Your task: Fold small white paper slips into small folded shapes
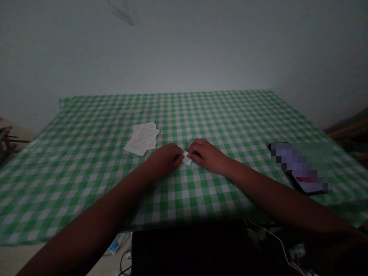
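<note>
Left grip (166, 159) and right grip (209, 156) pinch opposite sides of a small white paper piece (187, 159) between them, at the checked desk (201, 115), near the body-side edge. Probably very light, thin, easily creased or torn, so best held lightly by its edges. Pale, roughly four-sided, faint marks unreadable; printed sheets (140, 141) lie fanned to its left.

Left hand (166, 158) and right hand (207, 155), both at a small paper (187, 160), block near centre. Printed sheets (141, 140) obstruct left of them, a phone (309, 185) right. Beyond the hands, checked tablecloth (218, 115) gives open passage to the wall (186, 50).
</note>
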The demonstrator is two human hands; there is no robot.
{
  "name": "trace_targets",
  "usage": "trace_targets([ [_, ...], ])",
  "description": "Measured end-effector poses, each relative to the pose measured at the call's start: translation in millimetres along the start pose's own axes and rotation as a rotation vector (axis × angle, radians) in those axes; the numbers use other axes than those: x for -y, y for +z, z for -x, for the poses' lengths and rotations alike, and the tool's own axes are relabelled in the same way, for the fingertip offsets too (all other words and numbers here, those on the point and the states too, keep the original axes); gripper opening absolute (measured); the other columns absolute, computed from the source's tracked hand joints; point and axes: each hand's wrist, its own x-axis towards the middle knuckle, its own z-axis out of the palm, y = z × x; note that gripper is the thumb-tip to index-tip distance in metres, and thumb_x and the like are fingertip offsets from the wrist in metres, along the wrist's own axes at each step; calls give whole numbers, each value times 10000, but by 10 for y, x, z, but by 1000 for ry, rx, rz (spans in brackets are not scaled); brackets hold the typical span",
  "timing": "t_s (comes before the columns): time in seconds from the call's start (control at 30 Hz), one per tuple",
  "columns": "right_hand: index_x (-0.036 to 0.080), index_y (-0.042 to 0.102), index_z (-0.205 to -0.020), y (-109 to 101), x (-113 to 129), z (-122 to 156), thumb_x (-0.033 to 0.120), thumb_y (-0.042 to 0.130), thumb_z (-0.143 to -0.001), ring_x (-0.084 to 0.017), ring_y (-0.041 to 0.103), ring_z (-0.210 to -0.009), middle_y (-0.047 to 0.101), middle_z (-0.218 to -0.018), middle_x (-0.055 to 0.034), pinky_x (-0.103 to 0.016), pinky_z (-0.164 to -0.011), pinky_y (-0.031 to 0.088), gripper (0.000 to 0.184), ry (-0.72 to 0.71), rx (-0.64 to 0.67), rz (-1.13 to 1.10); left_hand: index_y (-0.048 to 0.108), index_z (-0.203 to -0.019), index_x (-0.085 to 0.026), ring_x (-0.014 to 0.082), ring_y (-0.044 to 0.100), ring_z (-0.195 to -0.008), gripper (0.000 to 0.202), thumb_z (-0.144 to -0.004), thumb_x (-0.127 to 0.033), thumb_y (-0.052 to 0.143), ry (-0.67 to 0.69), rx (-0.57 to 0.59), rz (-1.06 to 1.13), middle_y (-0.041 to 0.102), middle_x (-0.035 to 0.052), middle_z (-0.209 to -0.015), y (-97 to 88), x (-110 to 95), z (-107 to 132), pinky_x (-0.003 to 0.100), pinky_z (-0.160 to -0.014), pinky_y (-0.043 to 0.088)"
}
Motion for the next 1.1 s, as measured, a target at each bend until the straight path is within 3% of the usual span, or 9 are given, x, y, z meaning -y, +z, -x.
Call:
trace_targets([
  [0.27, 203, 574, -833, -31, 70, -2, 251, 521, -967, -160, 555, -783, 602, -802, -12, -305, -736, 428, 152, 51, -77, -129, 640, -905, -185, 167, 596, -757, 195, -952, -296, 486, -87, -57, 149, 658, 19, -830, -28, -25, -11, 301, -695, 454],
  [0.43, 217, 601, -879, -43, 92, 8, 281, 545, -962, -177, 585, -886, 635, -890, -34, -337, -825, 461, 119, -7, -206, -170, 654, -891, -195, 155, 624, -760, 163, -927, -323, 560, -98, -161, 240, 690, 2, -839, -45, 13, -8, 291, -711, 471],
  [0.57, 237, 630, -891, -67, 89, 13, 304, 624, -919, -186, 618, -956, 679, -961, -35, -357, -874, 477, 73, 7, -265, -230, 648, -905, -188, 168, 645, -833, 146, -902, -328, 608, -17, -260, 182, 697, 14, -888, -61, 40, 5, 314, -794, 493],
  [0.7, 232, 655, -860, -74, 74, 14, 311, 670, -880, -182, 649, -959, 705, -998, -33, -341, -831, 500, 83, 38, -281, -353, 636, -930, -187, 178, 655, -869, 123, -904, -306, 611, 54, -267, 145, 702, 23, -913, -80, 25, 26, 331, -821, 499],
  [1.1, 217, 663, -819, -52, 124, 24, 322, 688, -855, -175, 678, -882, 726, -925, -23, -361, -841, 523, 114, 144, -265, -575, 630, -1011, -184, 173, 650, -900, 184, -897, -329, 623, 57, -268, 234, 692, 36, -970, -75, -26, 38, 330, -843, 519],
])
